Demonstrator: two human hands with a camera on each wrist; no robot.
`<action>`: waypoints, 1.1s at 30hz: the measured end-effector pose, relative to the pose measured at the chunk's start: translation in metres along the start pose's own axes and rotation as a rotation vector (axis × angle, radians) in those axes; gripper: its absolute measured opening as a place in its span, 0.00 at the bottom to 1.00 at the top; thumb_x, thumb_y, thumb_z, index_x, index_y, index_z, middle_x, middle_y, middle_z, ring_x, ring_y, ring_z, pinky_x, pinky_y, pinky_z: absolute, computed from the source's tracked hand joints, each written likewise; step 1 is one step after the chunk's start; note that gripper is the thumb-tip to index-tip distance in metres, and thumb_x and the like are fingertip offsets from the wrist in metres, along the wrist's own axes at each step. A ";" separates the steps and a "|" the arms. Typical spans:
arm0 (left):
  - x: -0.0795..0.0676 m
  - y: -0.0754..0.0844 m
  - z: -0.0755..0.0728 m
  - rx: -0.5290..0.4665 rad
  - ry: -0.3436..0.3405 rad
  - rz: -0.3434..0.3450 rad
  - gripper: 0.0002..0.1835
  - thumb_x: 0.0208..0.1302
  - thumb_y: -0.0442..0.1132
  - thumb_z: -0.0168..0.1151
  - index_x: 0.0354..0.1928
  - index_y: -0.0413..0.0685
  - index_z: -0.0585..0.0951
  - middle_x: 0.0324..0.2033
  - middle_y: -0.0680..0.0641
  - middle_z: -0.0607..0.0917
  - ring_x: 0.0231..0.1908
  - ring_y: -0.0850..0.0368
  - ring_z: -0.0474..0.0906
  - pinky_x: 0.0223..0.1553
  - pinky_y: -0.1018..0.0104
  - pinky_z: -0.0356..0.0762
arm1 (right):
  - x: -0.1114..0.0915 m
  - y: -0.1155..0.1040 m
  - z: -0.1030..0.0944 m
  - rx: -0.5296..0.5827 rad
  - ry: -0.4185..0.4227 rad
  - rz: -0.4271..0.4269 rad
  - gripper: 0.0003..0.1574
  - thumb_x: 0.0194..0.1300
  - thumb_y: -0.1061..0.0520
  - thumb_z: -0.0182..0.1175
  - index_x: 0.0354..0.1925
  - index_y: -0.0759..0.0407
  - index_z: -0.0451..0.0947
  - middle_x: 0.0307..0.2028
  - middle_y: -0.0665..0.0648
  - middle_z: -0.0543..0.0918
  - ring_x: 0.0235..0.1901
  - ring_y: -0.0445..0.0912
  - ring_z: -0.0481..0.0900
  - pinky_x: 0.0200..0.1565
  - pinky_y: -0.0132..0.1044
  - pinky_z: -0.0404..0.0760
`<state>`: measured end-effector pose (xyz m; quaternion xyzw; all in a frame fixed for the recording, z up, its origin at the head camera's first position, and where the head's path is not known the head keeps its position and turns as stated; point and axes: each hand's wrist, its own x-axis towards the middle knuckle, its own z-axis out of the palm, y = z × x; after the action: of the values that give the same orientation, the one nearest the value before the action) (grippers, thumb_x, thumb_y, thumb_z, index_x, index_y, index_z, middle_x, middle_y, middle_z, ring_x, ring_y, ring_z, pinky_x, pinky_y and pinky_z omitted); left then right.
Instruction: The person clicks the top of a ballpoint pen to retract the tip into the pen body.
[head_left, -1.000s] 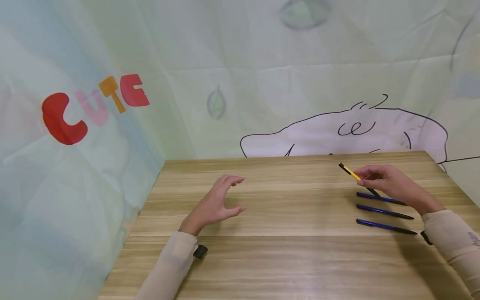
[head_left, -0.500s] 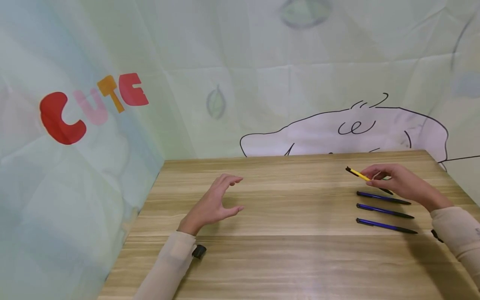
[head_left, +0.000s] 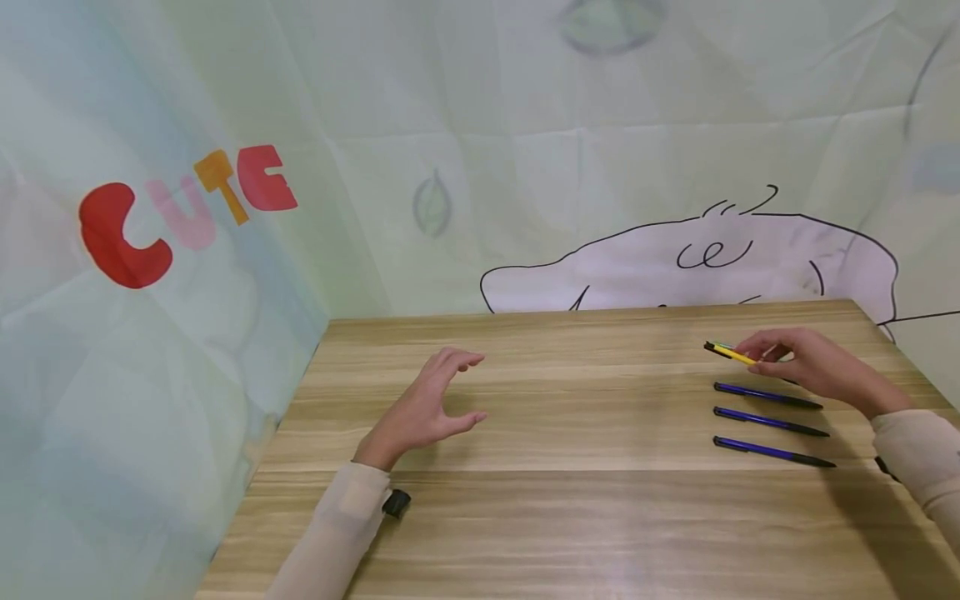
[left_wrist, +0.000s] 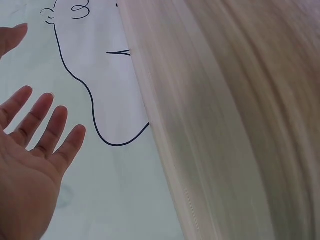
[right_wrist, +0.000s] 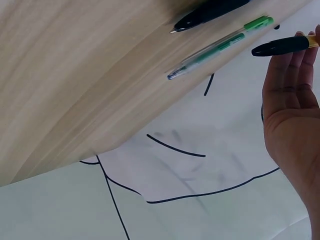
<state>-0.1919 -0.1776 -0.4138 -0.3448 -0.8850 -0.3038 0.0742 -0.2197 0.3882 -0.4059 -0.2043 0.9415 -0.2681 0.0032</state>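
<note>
In the head view my right hand pinches a yellow pen between thumb and fingertips, above the table's right side. The right wrist view shows this pen's black tip end sticking out past the fingers. A clear pen with green parts lies on the table behind it, mostly covered by the hand in the head view. Closer to me, three blue pens with dark tips lie in a row: a far one, a middle one and a near one. My left hand holds nothing, fingers loosely bent, thumb apart.
The wood-grain table runs back to a printed cloth backdrop with a line-drawn figure. Another cloth with coloured letters hangs along the left edge. Both sleeves carry a dark wrist device.
My right hand has moved right and slightly nearer with the yellow pen, which now lies flatter, over the green pen's place beyond the blue pens. The left hand has hardly moved.
</note>
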 end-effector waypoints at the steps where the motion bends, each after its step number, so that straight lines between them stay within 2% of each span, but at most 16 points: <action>1: 0.000 0.000 0.000 -0.001 0.000 0.001 0.40 0.59 0.49 0.74 0.72 0.51 0.68 0.63 0.50 0.72 0.59 0.48 0.71 0.60 0.49 0.75 | -0.001 0.001 0.000 0.000 0.002 -0.012 0.17 0.63 0.65 0.70 0.50 0.57 0.85 0.38 0.51 0.85 0.36 0.32 0.79 0.37 0.31 0.81; 4: -0.001 -0.001 0.000 -0.006 0.003 0.008 0.40 0.59 0.49 0.74 0.72 0.51 0.68 0.63 0.49 0.72 0.59 0.48 0.71 0.60 0.49 0.74 | -0.003 0.004 0.000 -0.003 -0.008 -0.017 0.18 0.61 0.67 0.69 0.51 0.58 0.85 0.39 0.52 0.86 0.36 0.32 0.79 0.37 0.31 0.81; 8: -0.002 -0.001 0.000 -0.005 0.009 0.020 0.40 0.59 0.48 0.75 0.71 0.50 0.69 0.62 0.45 0.73 0.57 0.51 0.71 0.59 0.49 0.75 | -0.004 0.007 0.000 0.006 -0.036 0.018 0.18 0.62 0.69 0.68 0.51 0.60 0.85 0.41 0.55 0.87 0.36 0.33 0.79 0.37 0.31 0.81; 13: -0.003 -0.001 -0.002 0.004 0.011 0.021 0.39 0.59 0.48 0.74 0.71 0.50 0.69 0.62 0.48 0.73 0.57 0.53 0.70 0.59 0.50 0.75 | -0.004 0.011 0.000 -0.007 -0.054 0.033 0.17 0.62 0.69 0.67 0.50 0.61 0.85 0.41 0.53 0.86 0.37 0.34 0.78 0.38 0.31 0.81; 22: -0.004 -0.002 -0.003 -0.001 0.015 0.027 0.40 0.59 0.48 0.75 0.71 0.50 0.69 0.63 0.48 0.73 0.57 0.46 0.72 0.59 0.49 0.75 | -0.003 0.019 0.002 -0.026 -0.113 0.110 0.17 0.64 0.65 0.67 0.51 0.60 0.85 0.40 0.53 0.84 0.38 0.39 0.79 0.39 0.29 0.80; 33: -0.005 -0.003 -0.003 0.000 0.014 0.025 0.40 0.59 0.48 0.75 0.71 0.49 0.69 0.64 0.49 0.72 0.58 0.46 0.71 0.58 0.49 0.75 | -0.005 0.025 0.007 -0.027 -0.128 0.089 0.14 0.64 0.64 0.68 0.49 0.57 0.87 0.43 0.53 0.87 0.37 0.36 0.79 0.37 0.30 0.80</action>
<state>-0.1901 -0.1836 -0.4143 -0.3538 -0.8801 -0.3053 0.0843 -0.2243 0.4062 -0.4249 -0.1790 0.9510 -0.2415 0.0723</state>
